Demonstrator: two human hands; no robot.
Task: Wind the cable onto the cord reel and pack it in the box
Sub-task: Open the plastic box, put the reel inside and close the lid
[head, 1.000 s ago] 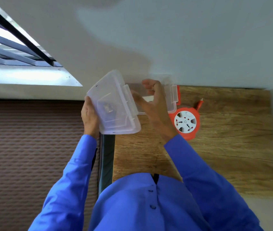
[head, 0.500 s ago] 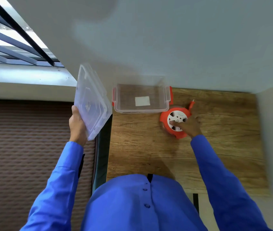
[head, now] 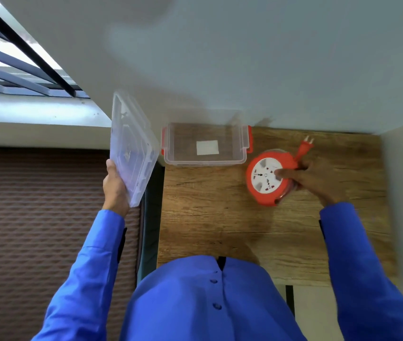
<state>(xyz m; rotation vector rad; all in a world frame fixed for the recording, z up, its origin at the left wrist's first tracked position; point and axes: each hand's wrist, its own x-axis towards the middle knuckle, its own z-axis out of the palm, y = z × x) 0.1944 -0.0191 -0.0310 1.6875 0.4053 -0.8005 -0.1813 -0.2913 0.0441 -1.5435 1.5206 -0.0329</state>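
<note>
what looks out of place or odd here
Nothing looks damaged or spilled. The lid is off the open box, held in the left hand beyond the table edge; the right hand grips the reel.

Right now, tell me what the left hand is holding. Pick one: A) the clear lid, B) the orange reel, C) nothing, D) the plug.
A: the left hand grips the clear lid off the table's left side, while the right hand is on the orange reel.
</note>
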